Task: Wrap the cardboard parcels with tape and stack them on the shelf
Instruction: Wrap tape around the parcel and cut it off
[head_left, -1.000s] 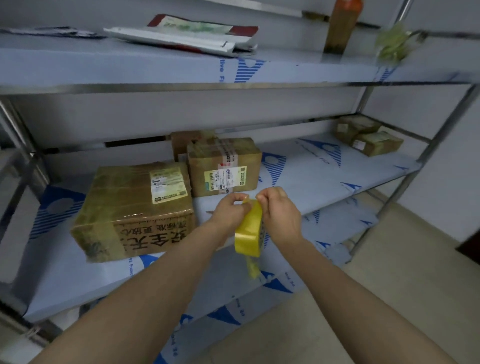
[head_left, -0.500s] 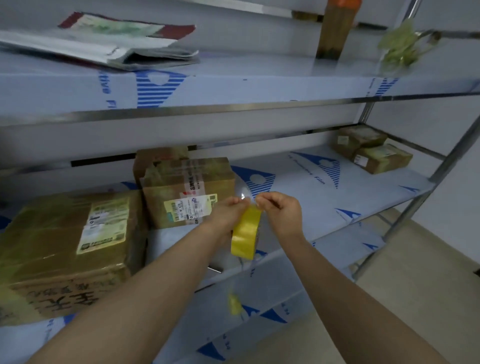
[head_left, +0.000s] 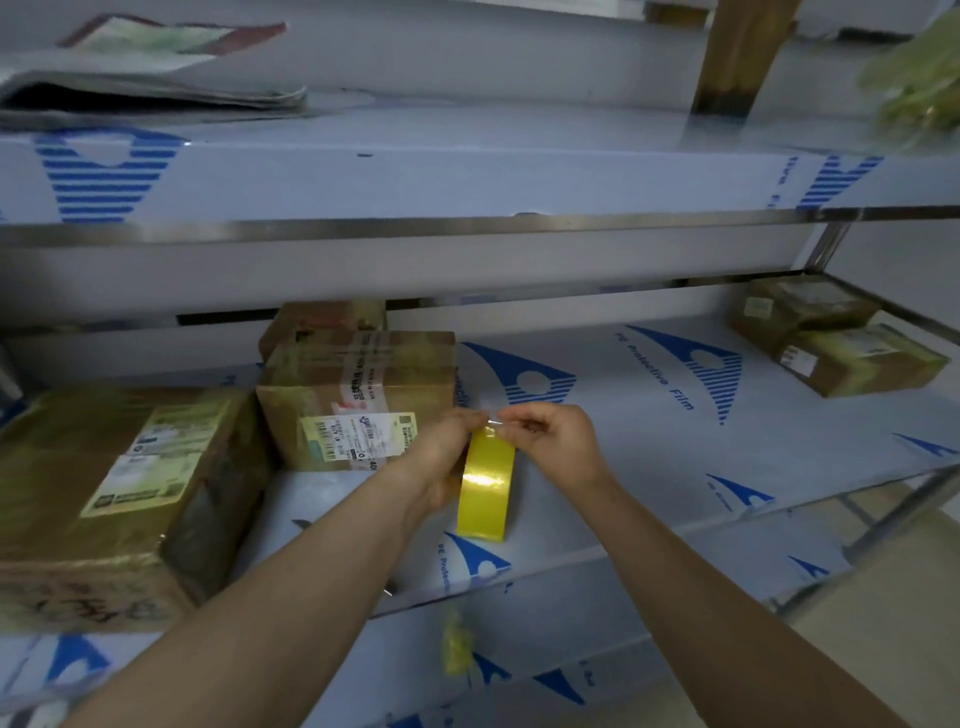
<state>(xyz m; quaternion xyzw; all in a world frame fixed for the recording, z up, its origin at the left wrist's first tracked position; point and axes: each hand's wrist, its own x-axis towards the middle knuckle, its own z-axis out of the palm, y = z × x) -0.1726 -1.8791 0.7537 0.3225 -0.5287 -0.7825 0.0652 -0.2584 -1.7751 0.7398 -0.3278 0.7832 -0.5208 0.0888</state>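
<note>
A yellow tape roll (head_left: 485, 486) hangs on edge over the middle shelf (head_left: 675, 431), held from the left by my left hand (head_left: 441, 462). My right hand (head_left: 556, 441) pinches the tape's free end at the top of the roll. A large taped cardboard parcel (head_left: 104, 493) lies at the shelf's left. A medium parcel (head_left: 358, 400) with a white label stands just beyond my left hand, with another parcel (head_left: 322, 322) behind it. Two small parcels (head_left: 831, 338) sit at the far right of the shelf.
The upper shelf (head_left: 467, 176) carries a folded paper bundle (head_left: 145, 88), a brown bottle (head_left: 737, 57) and a crumpled wad of tape (head_left: 919, 88). A scrap of yellow tape (head_left: 456, 649) lies on the lower shelf. A metal post (head_left: 904, 514) stands at the right.
The view has swung closer and to the right, so the large parcel slid to the left edge. Both hands stay on the roll, and a yellow tape scrap has dropped to the lower shelf.
</note>
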